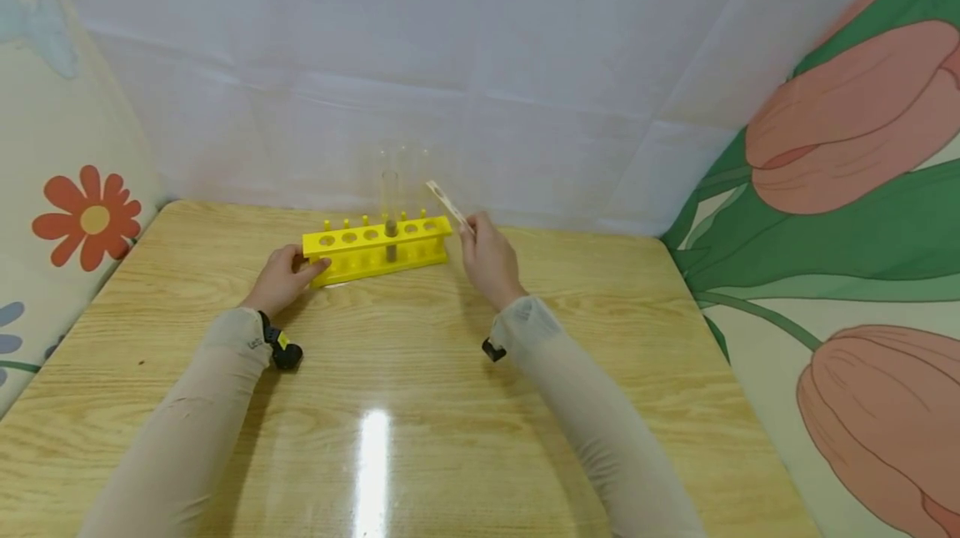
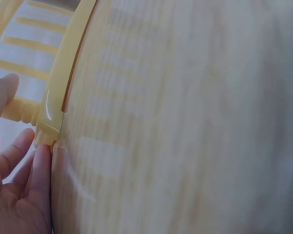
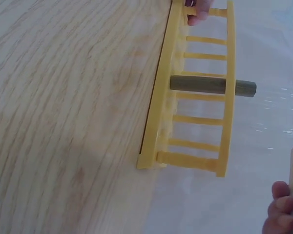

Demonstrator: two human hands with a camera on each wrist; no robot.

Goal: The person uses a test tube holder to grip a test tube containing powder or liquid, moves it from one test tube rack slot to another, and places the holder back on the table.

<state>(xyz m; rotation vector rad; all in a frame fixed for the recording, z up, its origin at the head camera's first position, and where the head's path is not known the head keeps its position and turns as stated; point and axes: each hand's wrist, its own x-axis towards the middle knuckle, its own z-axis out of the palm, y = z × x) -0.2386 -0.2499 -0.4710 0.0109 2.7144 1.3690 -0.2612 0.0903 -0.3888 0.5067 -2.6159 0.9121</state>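
Pale sleeves (image 1: 172, 446) stretch forward over a wood-grained tabletop (image 1: 420, 371), a black device (image 1: 287, 352) strapped at the left wrist and another black piece (image 1: 493, 349) showing at the right. Near the back edge, a person's left hand (image 1: 279, 275) steadies the left end of a yellow rack (image 1: 360, 247), fingers and thumb clamped around its end post. One clear test tube (image 1: 390, 188) stands upright in the fourth of the rack's six holes, counted from the left, its lower part filled with dark grey-green material (image 3: 200, 84). Yellow pegs (image 1: 327, 224) line the back of the rack. Just beyond its right end, the right hand (image 1: 492, 261) pinches a slim wooden stick (image 1: 448, 203) between thumb and fingers, off the tabletop and tilted, its tip pointing up and left, apart from the tube. Behind them hangs a creased white sheet (image 1: 375, 37); large pink tulips (image 1: 862, 121) decorate the panel at right, a red flower (image 1: 93, 221) the one at left.
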